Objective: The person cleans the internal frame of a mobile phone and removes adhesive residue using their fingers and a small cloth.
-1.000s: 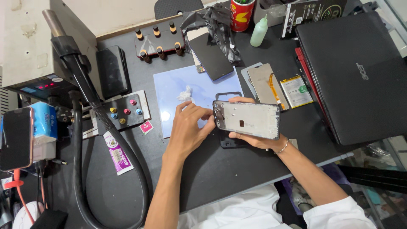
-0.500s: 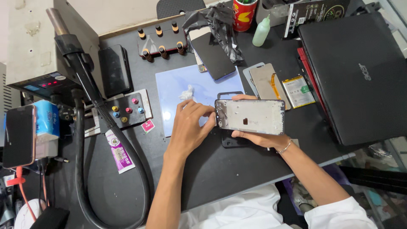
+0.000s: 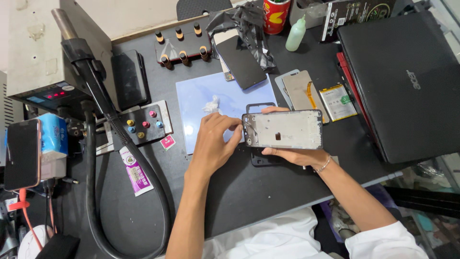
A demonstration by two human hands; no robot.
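1. Grey hot-air station (image 3: 45, 57) stands at the far left of the bench, its black hose (image 3: 96, 192) looping down toward the near edge. A phone (image 3: 21, 154) rests upright at the left edge beside a blue roll (image 3: 53, 136).
2. Right of the hose lie a small box with coloured buttons (image 3: 142, 125) and a purple tube (image 3: 135, 171).
3. On the pale blue mat (image 3: 201, 100) at the middle sits a crumpled white wad (image 3: 211, 104).
4. The left hand (image 3: 213, 144) hovers over the mat's near edge, fingertips pinched against the left end of the phone frame (image 3: 282, 129). Whether a tool or a scrap sits between the fingers is too small to tell.
5. The right hand (image 3: 297, 154) cradles the frame from below, thumb at its far edge, holding it flat above the bench, right of the mat.
6. Judging by this, the step in hand is picking or cleaning something off the frame's left end. The next move seems to call for a steady right-hand hold and a fine pull with the left fingertips.
7. Farther right lie a dark phone (image 3: 242, 62), a grey back cover (image 3: 301, 93), a battery (image 3: 338, 101) and a closed black laptop (image 3: 407, 81).
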